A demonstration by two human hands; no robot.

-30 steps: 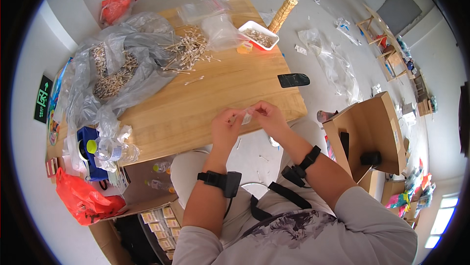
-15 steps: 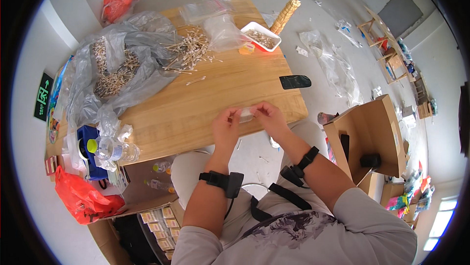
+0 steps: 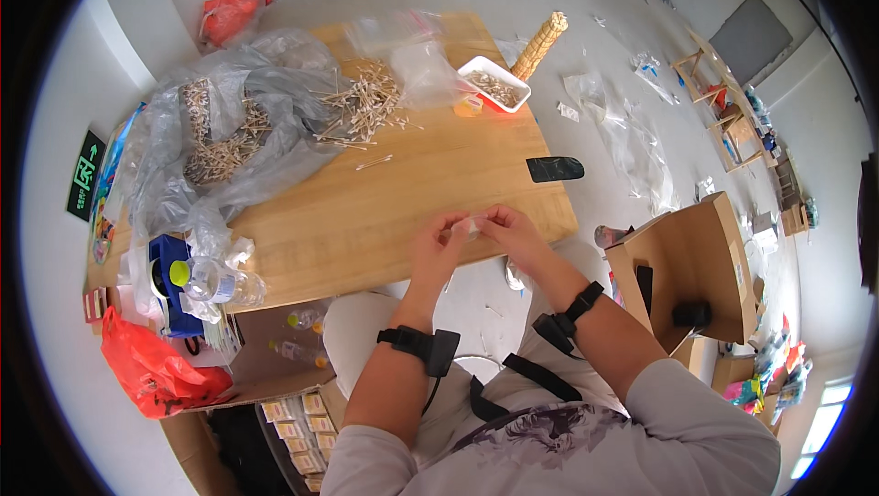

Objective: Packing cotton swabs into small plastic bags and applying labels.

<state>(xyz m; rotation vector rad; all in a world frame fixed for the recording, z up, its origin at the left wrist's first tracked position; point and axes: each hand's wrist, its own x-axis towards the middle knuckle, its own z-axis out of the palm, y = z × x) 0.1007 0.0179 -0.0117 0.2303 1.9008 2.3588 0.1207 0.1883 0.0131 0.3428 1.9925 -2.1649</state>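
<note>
The film [image 3: 472,228] I pinch looks like thin, clear plastic; my bench [image 3: 439,171] is smooth wood. I see crinkled, glossy plastic in the grey bag [image 3: 298,150], smooth plastic in the bottle [image 3: 220,283], matt cardboard in the box [image 3: 691,258].

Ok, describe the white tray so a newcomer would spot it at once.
Find the wooden table and follow its right edge toward the far end. There, just right of the clear plastic bags and beside a tan, ridged column, sits the white tray. Unlike the soft bags, it is rigid and rectangular, with a white rim, a red lower side and swabs lying inside.
</note>
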